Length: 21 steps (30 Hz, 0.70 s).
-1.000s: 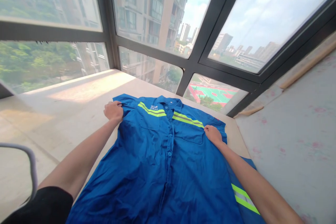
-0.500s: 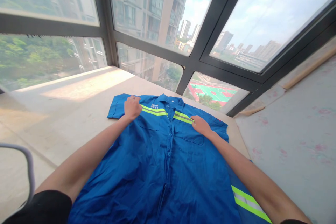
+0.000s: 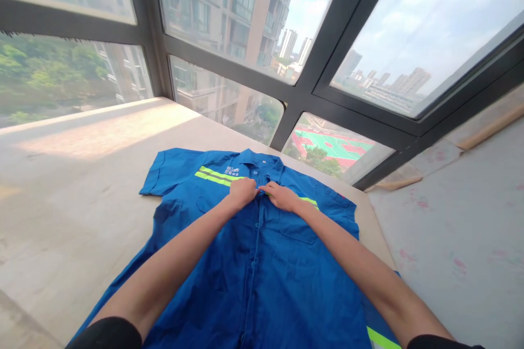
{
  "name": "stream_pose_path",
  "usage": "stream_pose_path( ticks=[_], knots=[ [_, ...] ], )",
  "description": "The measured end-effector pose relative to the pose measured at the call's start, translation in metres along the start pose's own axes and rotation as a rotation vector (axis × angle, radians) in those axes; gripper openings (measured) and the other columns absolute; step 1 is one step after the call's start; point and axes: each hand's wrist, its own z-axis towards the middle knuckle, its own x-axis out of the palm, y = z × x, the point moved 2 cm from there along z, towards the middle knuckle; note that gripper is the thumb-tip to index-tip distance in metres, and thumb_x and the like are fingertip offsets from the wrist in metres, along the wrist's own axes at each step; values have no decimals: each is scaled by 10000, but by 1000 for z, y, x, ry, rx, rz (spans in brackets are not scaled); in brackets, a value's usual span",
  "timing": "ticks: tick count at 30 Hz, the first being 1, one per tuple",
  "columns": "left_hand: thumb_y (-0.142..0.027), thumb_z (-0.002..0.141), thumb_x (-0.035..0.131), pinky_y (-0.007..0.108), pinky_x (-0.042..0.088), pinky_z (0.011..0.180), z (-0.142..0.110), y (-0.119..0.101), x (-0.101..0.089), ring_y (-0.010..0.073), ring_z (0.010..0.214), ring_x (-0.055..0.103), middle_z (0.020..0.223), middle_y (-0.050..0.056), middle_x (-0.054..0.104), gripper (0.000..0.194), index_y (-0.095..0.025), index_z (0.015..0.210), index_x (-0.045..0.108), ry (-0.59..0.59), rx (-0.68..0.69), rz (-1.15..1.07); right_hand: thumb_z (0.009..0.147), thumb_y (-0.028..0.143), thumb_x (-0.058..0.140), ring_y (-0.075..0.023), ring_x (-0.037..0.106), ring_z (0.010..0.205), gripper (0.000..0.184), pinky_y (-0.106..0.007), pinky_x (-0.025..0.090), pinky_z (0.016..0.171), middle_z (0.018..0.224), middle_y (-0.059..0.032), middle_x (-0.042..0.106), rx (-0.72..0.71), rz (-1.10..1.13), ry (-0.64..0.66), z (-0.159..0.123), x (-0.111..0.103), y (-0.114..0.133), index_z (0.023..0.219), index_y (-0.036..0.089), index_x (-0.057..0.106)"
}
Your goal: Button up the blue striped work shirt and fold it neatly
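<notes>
A blue short-sleeved work shirt (image 3: 282, 283) with yellow-green reflective bands lies front up, its collar (image 3: 262, 162) toward the window. My left hand (image 3: 244, 192) and my right hand (image 3: 282, 196) meet at the button placket on the chest, just below the collar. Both are closed, fingers pinching the two front edges of the shirt. A button at the pinch, if there is one, is hidden by my fingers. Further down the placket, several buttons (image 3: 253, 265) show. White lettering (image 3: 232, 171) is printed on the chest beside my left hand.
The shirt lies on a pale stone-like ledge (image 3: 82, 207) below grey-framed windows (image 3: 303, 95). At the right stands a wall with flowered paper (image 3: 458, 240). Sunlight falls on the ledge at the far left.
My hands have come together from the two sides of the chest to the middle placket. The left sleeve side of the shirt now lies further out to the left. A grey cable has left the view.
</notes>
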Motion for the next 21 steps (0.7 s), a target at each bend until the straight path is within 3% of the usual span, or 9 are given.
stream_pose_path(
  ticks=[4, 8, 11, 15, 21],
  knots=[
    [-279, 823, 632, 397, 517, 809, 2, 1, -13, 342, 986, 670, 1038, 223, 695, 288, -113, 1040, 724, 22, -17, 45, 963, 283, 511, -165, 632, 938, 265, -279, 493, 842, 1141, -81, 613, -96, 16, -33, -17, -3, -10, 1145, 214, 690],
    [-352, 767, 706, 403, 513, 823, 5, -4, -19, 350, 994, 666, 1028, 230, 698, 357, -115, 1033, 732, 38, -30, 59, 993, 337, 473, -170, 640, 958, 294, -269, 476, 836, 1037, -75, 685, -156, 54, -40, -23, -11, -14, 1009, 191, 728],
    [-408, 752, 718, 406, 510, 835, 11, -7, -16, 355, 1004, 662, 1028, 231, 700, 395, -118, 1020, 740, 38, -67, 33, 984, 320, 501, -188, 650, 947, 264, -269, 469, 796, 1004, -83, 705, -110, -36, 20, -16, -15, -13, 1028, 181, 721],
    [-323, 810, 636, 410, 509, 843, 23, -5, -7, 346, 1010, 666, 1053, 241, 695, 307, -118, 1013, 742, 52, -138, -13, 971, 327, 530, -200, 646, 977, 257, -259, 457, 767, 1081, -87, 691, -59, -138, 106, -5, -18, -5, 1146, 212, 680],
    [-207, 808, 568, 375, 507, 843, 38, -3, -4, 310, 974, 682, 1006, 232, 705, 256, -99, 981, 724, 47, -152, -163, 1000, 303, 446, -181, 641, 952, 278, -239, 449, 739, 1106, -82, 659, -58, -181, 195, -2, -22, 3, 1119, 226, 685]
  ],
)
